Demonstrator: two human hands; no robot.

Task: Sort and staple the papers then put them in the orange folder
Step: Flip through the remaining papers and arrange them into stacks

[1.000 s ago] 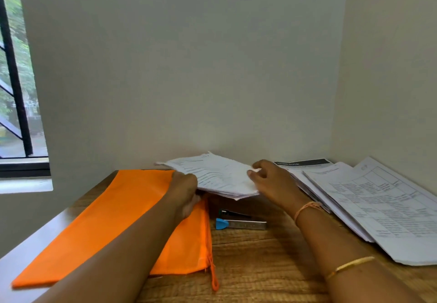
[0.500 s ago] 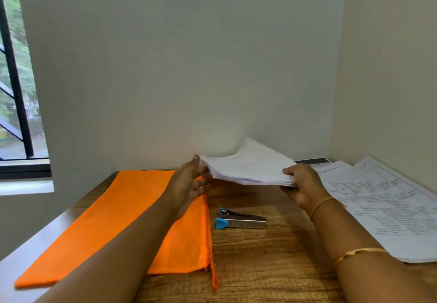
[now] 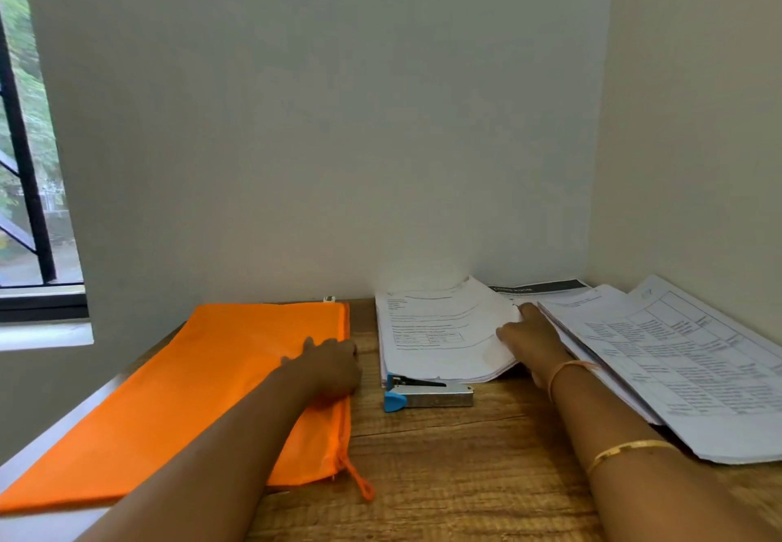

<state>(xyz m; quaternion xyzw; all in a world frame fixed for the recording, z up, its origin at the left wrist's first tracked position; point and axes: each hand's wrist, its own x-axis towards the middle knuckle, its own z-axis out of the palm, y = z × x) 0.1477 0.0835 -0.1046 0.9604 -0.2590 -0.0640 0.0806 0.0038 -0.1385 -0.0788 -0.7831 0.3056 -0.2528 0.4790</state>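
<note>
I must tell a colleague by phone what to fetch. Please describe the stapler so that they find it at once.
On the wooden table in the room's corner, an orange folder lies left and paper piles right. The stapler lies at the near edge of the leftmost pile. It alone is metal: a silver bar with a blue left end.

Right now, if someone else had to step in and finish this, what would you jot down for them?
Left hand: rests on the orange folder, holding nothing.
Right hand: flat on the middle paper stack.
Stapler: on the table, at that stack's near edge. More papers lie to the right.
Done: one stack gathered; stapled or not, cannot tell.
Left: staple, sort the rest, fill the folder.
</note>
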